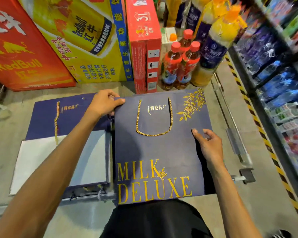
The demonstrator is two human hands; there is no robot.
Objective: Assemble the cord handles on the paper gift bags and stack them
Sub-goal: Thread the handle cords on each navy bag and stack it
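Head view: the left hand [104, 103] pinches the top left corner of a navy gift bag [155, 152], thumb pressed on the printed face and the other fingers curled behind the edge. The right hand [209, 146] grips the bag's right edge about halfway down, thumb flat on the face and the bent fingers closed at the edge; how far they reach underneath cannot be told. Held by these 2 hands, the bag lies flat and face up above the person's lap, its top edge pointing away. 1 gold cord handle [154, 123] is fitted at the top and hangs down the face in a U-shaped loop. Gold flowers fill the top right corner, and "MILK DELUXE" is printed in gold across the lower part. Just beside it on the left, a stack of flat bags [72, 117] rests on the floor [5, 134], with a gold cord [56, 121] lying straight along its upper bag. Beyond stand drink cartons [41, 48] and bottles [181, 64]; a stocked shelf [282, 74] runs along the right.
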